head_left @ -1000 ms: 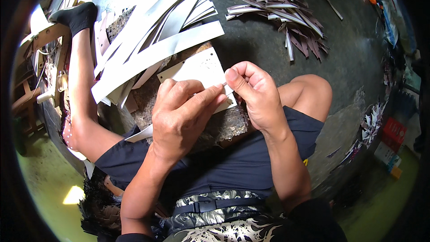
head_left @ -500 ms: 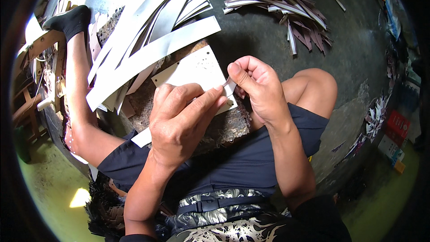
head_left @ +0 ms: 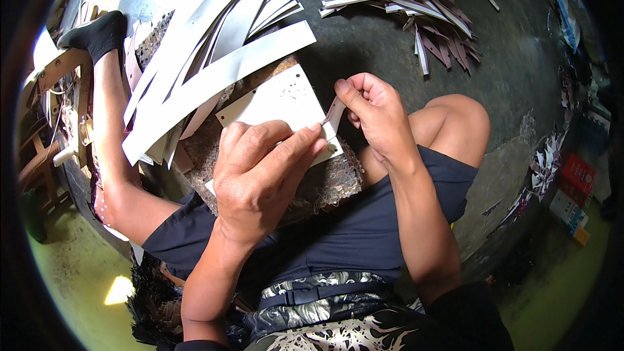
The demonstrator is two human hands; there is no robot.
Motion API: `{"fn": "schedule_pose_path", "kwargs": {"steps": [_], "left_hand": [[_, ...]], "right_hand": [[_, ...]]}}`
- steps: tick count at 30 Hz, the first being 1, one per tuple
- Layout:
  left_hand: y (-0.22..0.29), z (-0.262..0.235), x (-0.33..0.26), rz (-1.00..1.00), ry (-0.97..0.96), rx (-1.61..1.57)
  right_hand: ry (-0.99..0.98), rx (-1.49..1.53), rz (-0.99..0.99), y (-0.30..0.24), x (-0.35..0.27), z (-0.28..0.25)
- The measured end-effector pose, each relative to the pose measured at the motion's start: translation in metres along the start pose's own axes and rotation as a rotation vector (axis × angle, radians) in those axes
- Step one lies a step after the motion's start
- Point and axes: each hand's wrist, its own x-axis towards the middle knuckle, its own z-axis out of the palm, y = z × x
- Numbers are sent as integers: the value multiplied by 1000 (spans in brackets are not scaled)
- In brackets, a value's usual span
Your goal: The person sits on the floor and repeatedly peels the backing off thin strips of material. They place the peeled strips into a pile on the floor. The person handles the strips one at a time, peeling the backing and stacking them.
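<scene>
Above the white card [head_left: 279, 107] resting on the lap, a narrow strip [head_left: 334, 112] (thin, light, probably bendy) is pinched by the right hand [head_left: 377, 114] and left hand [head_left: 260, 175], fingers closed; edge grips seem safest.

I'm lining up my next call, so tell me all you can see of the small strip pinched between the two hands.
The small strip is a short, narrow, pale grey-brown piece, flat and thin like card or leather offcut. It stands tilted, nearly upright, above the white perforated card. The right hand pinches its upper end between thumb and fingers; the left hand meets its lower end with its fingertips. Its lower end is hidden there.
</scene>
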Motion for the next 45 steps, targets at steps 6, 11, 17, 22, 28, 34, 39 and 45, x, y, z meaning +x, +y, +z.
{"fn": "schedule_pose_path", "kwargs": {"steps": [6, 11, 17, 22, 28, 34, 39, 45], "left_hand": [[0, 0, 0, 2, 1, -8], [-1, 0, -1, 0, -2, -11], [-1, -2, -1, -7, -11, -30], [-2, -1, -1, -2, -3, -29], [-2, -2, -1, 12, -7, -23], [-1, 0, -1, 25, 22, -15], [-4, 1, -3, 25, 46, -36], [-4, 2, -4, 25, 41, -20]], "right_hand": [[109, -234, 2, 6, 11, -2], [207, -404, -40, 12, 19, -3], [310, -593, -124, 17, 24, -4], [360, -748, -171, 18, 30, -3], [423, -1010, -266, 26, 37, -8], [513, -819, -99, 10, 40, -7], [3, 406, 6, -30, -18, -1], [-2, 500, -221, -30, -55, 36]]}}
